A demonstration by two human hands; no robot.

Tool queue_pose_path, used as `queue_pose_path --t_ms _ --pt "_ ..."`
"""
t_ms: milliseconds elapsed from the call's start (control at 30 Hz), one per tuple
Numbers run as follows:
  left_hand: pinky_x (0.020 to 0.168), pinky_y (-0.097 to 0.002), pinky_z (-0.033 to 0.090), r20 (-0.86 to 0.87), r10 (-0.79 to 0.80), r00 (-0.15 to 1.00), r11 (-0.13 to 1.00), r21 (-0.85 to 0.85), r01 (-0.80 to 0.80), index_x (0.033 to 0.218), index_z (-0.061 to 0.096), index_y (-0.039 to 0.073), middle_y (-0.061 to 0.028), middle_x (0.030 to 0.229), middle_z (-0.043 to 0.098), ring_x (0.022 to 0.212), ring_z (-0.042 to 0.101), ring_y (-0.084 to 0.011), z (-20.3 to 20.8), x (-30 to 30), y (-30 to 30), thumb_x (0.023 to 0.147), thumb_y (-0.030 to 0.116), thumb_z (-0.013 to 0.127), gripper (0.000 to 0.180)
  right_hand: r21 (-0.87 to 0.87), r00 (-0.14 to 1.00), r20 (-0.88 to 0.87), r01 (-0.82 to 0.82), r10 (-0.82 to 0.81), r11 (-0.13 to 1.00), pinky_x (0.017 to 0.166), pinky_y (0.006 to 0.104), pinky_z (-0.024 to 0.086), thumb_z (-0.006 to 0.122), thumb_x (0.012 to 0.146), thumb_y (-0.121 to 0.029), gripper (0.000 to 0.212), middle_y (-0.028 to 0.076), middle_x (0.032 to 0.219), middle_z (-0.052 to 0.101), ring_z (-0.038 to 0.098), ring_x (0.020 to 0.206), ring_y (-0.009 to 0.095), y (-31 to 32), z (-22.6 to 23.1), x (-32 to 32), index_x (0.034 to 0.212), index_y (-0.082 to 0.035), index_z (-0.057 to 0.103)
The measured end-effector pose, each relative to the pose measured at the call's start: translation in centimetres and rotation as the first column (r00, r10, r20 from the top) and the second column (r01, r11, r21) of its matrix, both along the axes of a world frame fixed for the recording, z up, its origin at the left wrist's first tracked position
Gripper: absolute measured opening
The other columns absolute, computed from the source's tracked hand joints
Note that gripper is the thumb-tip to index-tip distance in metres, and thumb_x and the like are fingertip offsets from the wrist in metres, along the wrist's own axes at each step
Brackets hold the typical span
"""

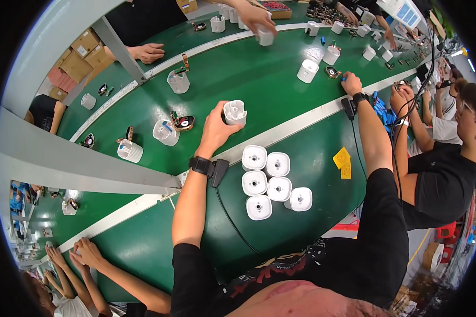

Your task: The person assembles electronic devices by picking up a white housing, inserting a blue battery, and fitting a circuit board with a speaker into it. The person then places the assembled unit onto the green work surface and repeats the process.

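My left hand (215, 127) is closed round a white plastic housing (235, 113), whose open top shows ribs and posts inside. It holds the housing over the green belt, just past the metal rail. Farther right, my right hand (351, 84) reaches over the belt with its fingers pinched on a small blue piece (344, 79), only partly visible. Beside those fingers lies a round circuit part (331, 72) with a dark rim. A white housing (308, 71) stands to its left. Several white housings (254, 183) with a central hole are grouped on the green table in front of me.
A metal rail (280, 132) divides the belt from my table. Wired housings (166, 132) stand along the belt at left. Yellow paper notes (342, 161) lie on the table. Blue cylinders (384, 112) are piled at right. A grey post (100, 153) crosses the left side. Co-workers' hands (256, 18) work across and beside me.
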State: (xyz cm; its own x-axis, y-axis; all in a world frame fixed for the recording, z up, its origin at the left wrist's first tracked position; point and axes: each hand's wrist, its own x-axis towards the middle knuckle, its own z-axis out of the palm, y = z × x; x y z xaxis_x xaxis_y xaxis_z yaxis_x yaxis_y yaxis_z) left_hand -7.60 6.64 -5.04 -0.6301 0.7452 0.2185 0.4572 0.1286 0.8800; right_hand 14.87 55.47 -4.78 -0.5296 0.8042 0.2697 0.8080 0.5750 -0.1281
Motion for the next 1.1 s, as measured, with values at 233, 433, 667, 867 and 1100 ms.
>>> queue_pose_path --t_ms 233,433,667,867,1100 --pt "0.089 -0.0291 0.049 0.156 -0.202 0.967 0.973 0.147 0.179 0.115 0.056 0.002 -0.0049 0.106 0.065 0.097 0.061 -0.013 0.6 0.4 0.9 0.066 0.001 0.082 0.056 -0.912 0.893 -0.379 -0.316 -0.241 0.263 0.061 0.0254 0.056 0.07 0.085 -0.011 0.022 0.017 0.089 0.066 0.067 0.073 0.016 0.4 2.2 1.1 0.101 0.001 0.061" --pt "0.093 -0.0289 0.047 0.147 -0.264 0.953 0.949 0.217 0.23 0.119 0.055 0.002 -0.0051 0.11 0.063 0.102 0.06 -0.0131 1.9 0.9 0.2 0.066 0.001 0.082 0.06 -0.43 0.311 -0.43 -0.896 -0.848 -0.111 0.064 0.0189 0.056 0.064 0.092 -0.005 0.009 0.014 0.086 0.063 0.065 0.071 0.013 -10.4 1.3 -2.4 0.094 0.002 0.059" --pt "0.098 -0.0307 0.045 0.204 -0.436 0.877 0.881 0.294 0.37 0.124 0.054 0.002 -0.0038 0.114 0.062 0.107 0.058 -0.0135 3.8 1.6 0.0 0.067 0.002 0.083 0.064 -0.361 0.255 -0.894 -0.897 -0.369 0.254 0.071 0.0257 0.057 0.061 0.092 -0.001 0.009 0.013 0.097 0.066 0.067 0.083 0.016 -29.6 7.9 -7.2 0.092 0.007 0.059" --pt "0.099 -0.0325 0.046 0.42 -0.539 0.73 0.836 0.374 0.402 0.129 0.053 0.0 -0.0042 0.118 0.062 0.109 0.058 -0.0152 4.5 1.3 -0.7 0.066 -0.002 0.081 0.068 -0.097 0.308 -0.887 -0.853 0.344 0.513 0.073 0.0278 0.055 0.062 0.088 0.007 0.004 0.012 0.099 0.067 0.065 0.088 0.015 -34.6 9.5 -7.2 0.086 0.007 0.059" --pt "0.1 -0.0314 0.045 0.434 -0.594 0.678 0.804 0.338 0.489 0.137 0.049 0.001 -0.0059 0.121 0.061 0.111 0.058 -0.0153 5.0 0.8 -1.5 0.065 -0.005 0.079 0.078 -0.076 0.27 -0.833 -0.921 0.483 0.383 0.077 0.0283 0.054 0.06 0.085 0.013 0.008 0.015 0.1 0.067 0.064 0.087 0.017 -33.5 9.4 -6.8 0.082 0.006 0.058"
